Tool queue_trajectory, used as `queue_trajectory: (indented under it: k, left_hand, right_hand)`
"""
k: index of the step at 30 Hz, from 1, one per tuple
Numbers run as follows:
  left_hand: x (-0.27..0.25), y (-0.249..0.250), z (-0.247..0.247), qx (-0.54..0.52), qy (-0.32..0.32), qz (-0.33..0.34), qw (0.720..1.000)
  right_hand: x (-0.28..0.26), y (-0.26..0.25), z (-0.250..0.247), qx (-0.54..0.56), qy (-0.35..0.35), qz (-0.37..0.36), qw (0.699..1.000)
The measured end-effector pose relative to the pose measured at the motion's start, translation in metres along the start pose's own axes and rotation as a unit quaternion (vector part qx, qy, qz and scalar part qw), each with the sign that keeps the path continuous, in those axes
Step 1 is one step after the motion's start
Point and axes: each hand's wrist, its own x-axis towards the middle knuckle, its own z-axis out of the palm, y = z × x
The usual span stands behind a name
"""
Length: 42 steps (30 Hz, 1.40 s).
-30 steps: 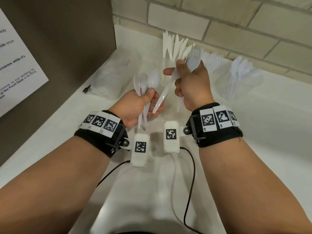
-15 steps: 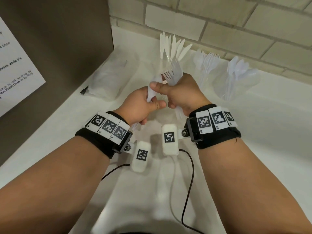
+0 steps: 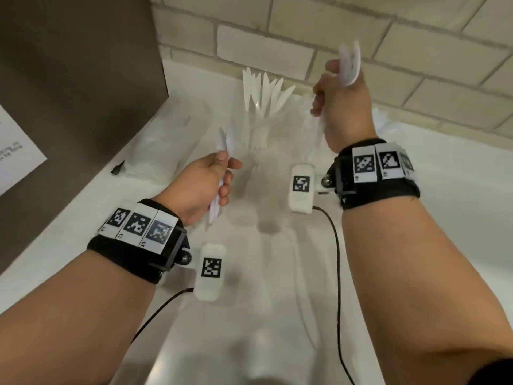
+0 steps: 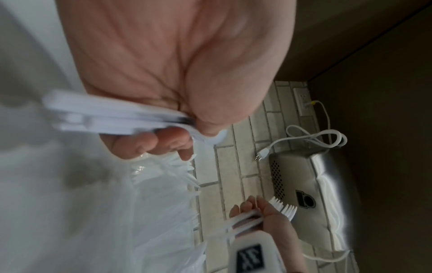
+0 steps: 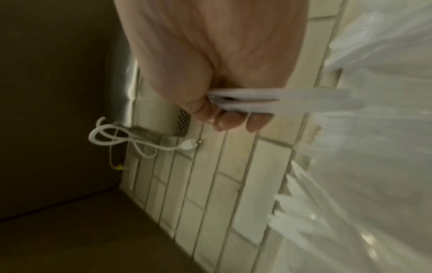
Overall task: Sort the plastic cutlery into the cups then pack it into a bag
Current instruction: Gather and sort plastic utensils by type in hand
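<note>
Two bundles: white plastic spoons (image 3: 226, 143) in the left hand (image 3: 200, 187); white plastic forks (image 4: 284, 209) in the right hand (image 3: 342, 112), tines clear only in the left wrist view.
Left hand: fingers and thumb curled round the spoon handles, bowls upward, low over the white counter (image 3: 444, 245).
Right hand: fist closed round the fork handles, raised near the brick wall, well apart from the left hand.
Sorted so far: knives (image 3: 263, 93) standing blade-up in a clear cup (image 3: 259, 140) at the back of the counter, between the two hands in the head view.
Other cups: hidden behind the right hand or too blurred to read.
Bag: clear plastic bag (image 3: 166, 143) lying flat at the left, beside the dark panel; apparently not yet in use.
Step in hand (judged): drop of each bundle into its own cup, forks likely first.
Good practice: handles kept aligned and pointing down; bundle centred over the rim before release; lowered, not thrown.
Risk: light clear cups, easily tipped by a sideways knock; stray pieces into the knife cup.
</note>
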Motion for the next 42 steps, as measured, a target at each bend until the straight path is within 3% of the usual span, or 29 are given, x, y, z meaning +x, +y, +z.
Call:
queue_trajectory:
  k: [4,8,17,23,28,33,36,39,42]
  left_hand:
    - [0.001,-0.001,0.005,-0.012,0.003,-0.010,1.000]
    - [0.004,-0.003,0.010,-0.008,0.000,-0.008,1.000]
    - [0.008,-0.007,0.007,-0.009,0.007,-0.007,1.000]
    - [0.006,-0.007,0.010,-0.012,0.005,-0.011,1.000]
    - [0.004,-0.006,0.013,0.008,-0.002,-0.016,1.000]
    - [0.002,-0.004,0.018,0.046,-0.005,-0.015,0.999]
    - [0.003,-0.001,0.024,0.069,-0.011,-0.002,0.998]
    - [0.005,0.003,0.029,0.087,-0.012,0.012,0.996]
    - [0.003,0.006,0.036,0.124,-0.030,0.028,0.991]
  right_hand:
    - [0.037,0.003,-0.009,0.068,0.056,-0.097,0.991]
    - [0.056,0.028,-0.006,0.065,0.081,-0.080,0.991]
    - [0.070,0.063,-0.005,0.001,0.066,-0.016,0.998]
    - [0.075,0.066,-0.005,-0.063,0.100,-0.037,0.992]
    - [0.068,0.070,-0.012,-0.305,0.030,-0.015,0.952]
    - [0.053,0.046,-0.011,-0.308,0.069,-0.121,0.941]
    - [0.029,0.027,-0.008,-0.272,0.032,-0.139,0.952]
    - [-0.010,0.013,-0.006,-0.221,-0.034,-0.089,0.971]
    - [-0.048,0.006,-0.003,-0.194,-0.109,0.024,0.975]
